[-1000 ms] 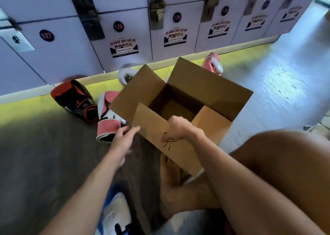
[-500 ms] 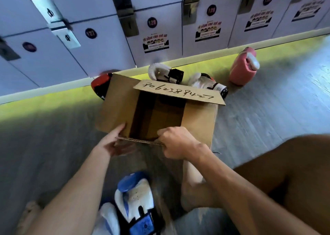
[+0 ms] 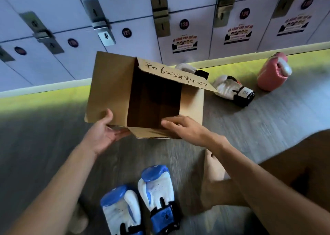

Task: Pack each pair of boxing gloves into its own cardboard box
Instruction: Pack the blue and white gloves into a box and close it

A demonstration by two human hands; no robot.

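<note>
An open, empty cardboard box point(image 3: 110, 91) stands on the floor in front of me, with handwriting on its far flap. My left hand point(image 3: 105, 133) holds the box's left flap at its near corner, thumb on top. My right hand point(image 3: 185, 127) lies with straight fingers on the near flap. A blue and white pair of boxing gloves point(image 3: 139, 199) lies close to me, below the box. A white and black pair of gloves point(image 3: 230, 88) lies behind the box on the right. One pink glove point(image 3: 273, 72) stands further right.
A wall of numbered white lockers point(image 3: 196, 29) with a lit yellow-green strip at its base runs behind the box. My bare foot point(image 3: 214, 167) and leg lie at the lower right. The floor is grey wood planks.
The box has been turned and pulled toward me. My right hand has gone from gripping the near edge to lying flat on the near flap. The red and pink gloves on the left are hidden.
</note>
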